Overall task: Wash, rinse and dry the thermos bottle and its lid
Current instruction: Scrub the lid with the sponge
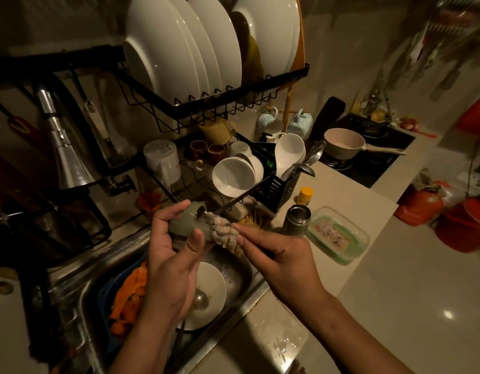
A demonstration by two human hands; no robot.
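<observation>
Head view: hands, left (171,255) gripping lid (184,222), right (282,261) gripping brush (225,233), above cluttered sink (79,298).

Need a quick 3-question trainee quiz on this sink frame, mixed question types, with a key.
1. True or false: the thermos bottle stands on the counter, not in the sink.
2. Which hand holds the grey-green lid? A) left B) right C) neither
3. Fill in: the right hand holds a scrubbing ___ against the lid.

Key:
1. True. It stands upright and open beside a lidded food container.
2. A. The left hand grips it over the sink.
3. Brush, a bristly one.
</observation>
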